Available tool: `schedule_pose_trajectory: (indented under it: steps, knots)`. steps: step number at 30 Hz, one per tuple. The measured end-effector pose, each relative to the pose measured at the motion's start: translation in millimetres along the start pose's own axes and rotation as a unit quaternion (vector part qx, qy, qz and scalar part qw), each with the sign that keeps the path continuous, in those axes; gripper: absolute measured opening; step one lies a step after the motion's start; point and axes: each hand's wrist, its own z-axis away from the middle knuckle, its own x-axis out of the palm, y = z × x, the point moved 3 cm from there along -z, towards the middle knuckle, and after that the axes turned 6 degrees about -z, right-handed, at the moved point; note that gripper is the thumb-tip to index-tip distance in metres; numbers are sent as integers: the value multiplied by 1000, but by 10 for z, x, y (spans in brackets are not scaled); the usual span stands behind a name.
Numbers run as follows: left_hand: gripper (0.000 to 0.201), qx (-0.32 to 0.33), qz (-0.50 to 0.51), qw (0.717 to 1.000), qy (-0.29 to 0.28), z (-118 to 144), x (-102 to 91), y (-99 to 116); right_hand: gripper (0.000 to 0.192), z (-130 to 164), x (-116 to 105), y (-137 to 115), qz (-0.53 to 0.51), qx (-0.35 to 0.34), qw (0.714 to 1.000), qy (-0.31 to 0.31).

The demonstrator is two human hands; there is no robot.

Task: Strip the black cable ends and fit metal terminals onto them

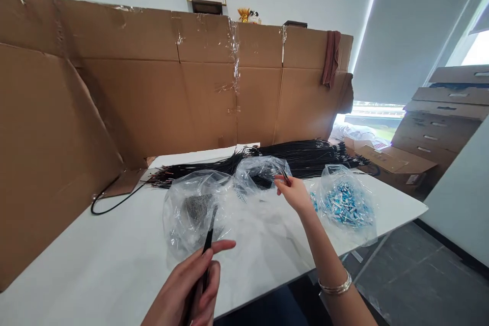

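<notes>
My left hand (194, 285) is closed around black tweezers (208, 242), whose tips point up and away in front of a clear plastic bag. Inside that bag (173, 234) lies a heap of tiny dark grey pieces (198, 208). My right hand (296, 193) reaches forward with its fingers pinched on a slim dark object (284, 175), too small to make out. It is at the right edge of a second clear bag (250, 173). Just beyond lie long bundles of black cables (301, 153). A third bag (370, 224) to the right holds many small blue and white pieces (346, 204).
Tall cardboard panels (206, 102) wall off the back and left of the white table (114, 270). A single black cable (114, 212) loops out at the left. Cardboard boxes (431, 127) are stacked beyond the right end. A brown cloth (330, 58) hangs over the panel.
</notes>
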Motion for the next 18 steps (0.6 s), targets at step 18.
schedule_pose_trajectory:
  steps: [18]
  knots:
    - [35, 69, -1, 997, -33, -56, -27, -205, 27, 1268, 1113, -367, -162, 97, 956, -225]
